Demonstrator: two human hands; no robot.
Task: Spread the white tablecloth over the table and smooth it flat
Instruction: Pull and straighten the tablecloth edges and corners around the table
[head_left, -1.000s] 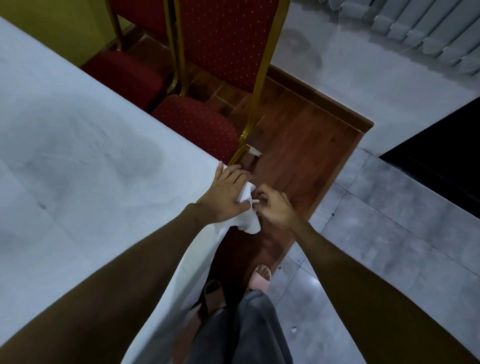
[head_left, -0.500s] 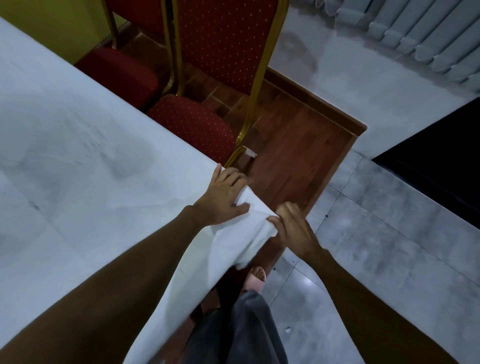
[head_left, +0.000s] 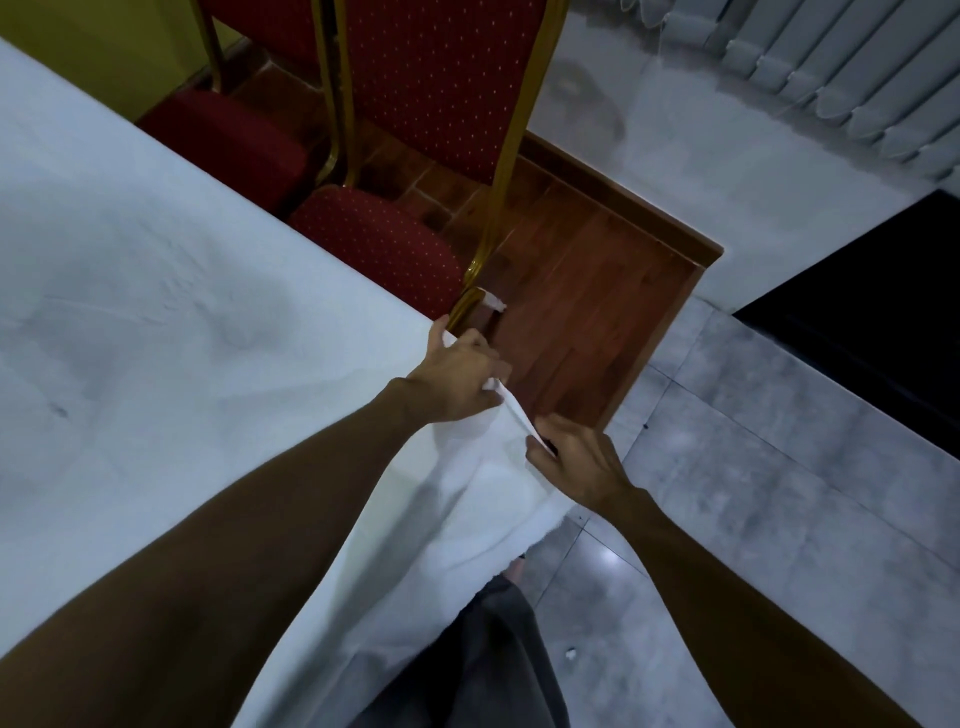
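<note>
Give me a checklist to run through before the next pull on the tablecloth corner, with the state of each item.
1. Left hand on the corner of the tablecloth: ok, it is closed on the cloth at the table corner.
2. Right hand gripping the hanging edge: ok, its fingers pinch the fold just below the corner.
3. Cloth flat on the tabletop: not ok, shallow wrinkles and dents show across it.
4. Overhang on the near side: not ok, it hangs in loose folds.
5. Red chair clear of the cloth edge: cannot tell, its seat sits right at the table edge.
6. Far side of the cloth even: cannot tell, out of view.
</note>
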